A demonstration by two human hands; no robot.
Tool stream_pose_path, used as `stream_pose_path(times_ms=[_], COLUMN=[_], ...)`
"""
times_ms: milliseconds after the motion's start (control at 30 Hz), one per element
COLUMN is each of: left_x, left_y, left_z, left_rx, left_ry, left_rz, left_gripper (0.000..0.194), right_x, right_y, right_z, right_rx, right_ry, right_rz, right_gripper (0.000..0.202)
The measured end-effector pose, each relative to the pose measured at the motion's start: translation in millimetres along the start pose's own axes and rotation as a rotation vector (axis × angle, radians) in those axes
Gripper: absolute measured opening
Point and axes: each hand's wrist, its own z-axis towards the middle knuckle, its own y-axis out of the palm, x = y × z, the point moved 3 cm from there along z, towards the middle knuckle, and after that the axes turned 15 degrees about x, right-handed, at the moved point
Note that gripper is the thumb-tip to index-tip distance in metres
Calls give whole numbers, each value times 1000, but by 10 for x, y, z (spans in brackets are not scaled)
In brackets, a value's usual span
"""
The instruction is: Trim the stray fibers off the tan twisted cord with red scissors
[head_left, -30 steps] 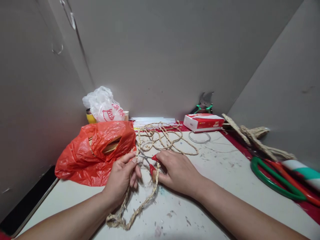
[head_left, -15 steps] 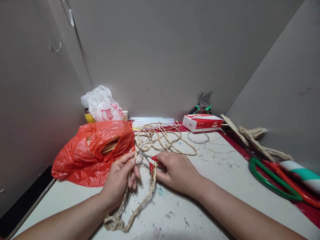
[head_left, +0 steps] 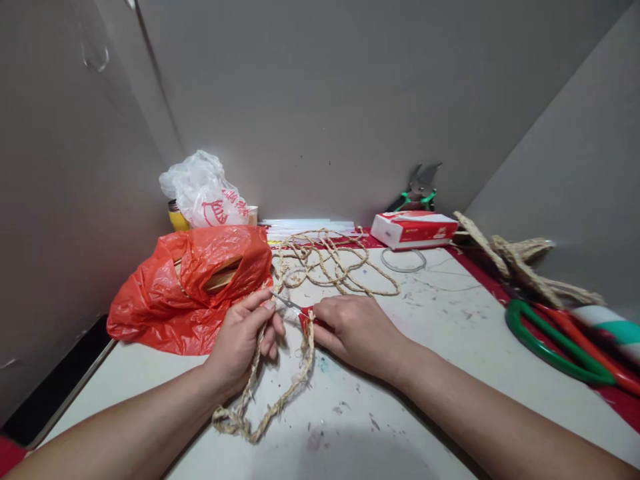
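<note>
The right hand grips the scissors, tips pointing left and away. The left hand pinches the braided rope. The red bag holds wood.

Red chars. on wht plastic bag, sm. print on red/wht box, all illegible

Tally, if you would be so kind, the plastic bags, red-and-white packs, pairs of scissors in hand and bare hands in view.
Plastic bags: 2 (red bag, white bag)
Red-and-white pack: 1
Scissors in hand: 1
Bare hands: 2 (left hand, pinching rope; right hand)
Total: 6
</note>
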Motion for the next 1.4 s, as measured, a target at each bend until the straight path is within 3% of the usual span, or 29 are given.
stream_pose_path(times_ms=[167,500,733,967,1267,1400], left_x=[37,30,40,27,-32,-52], left_y=[16,14,6,11,-32,-43], left_z=[-23,-11,-20,-18,31,46], left_rx=[-29,-32,-20,-24,19,24], left_ry=[12,4,6,-5,19,26], left_rz=[-9,0,-6,4,-25,-22], left_gripper=[31,16,25,24,27,18], right_x=[8,18,43,36,181,269], right_y=[-37,-20,-66,-25,11,3], right_z=[4,6,12,24,46,58], right_rx=[57,-28,91,45,149,240], right_ry=[17,-16,52,-2,152,299], right_rz=[-14,-97,-61,-81,-10,-33], right_gripper=[27,29,26,27,23,25])
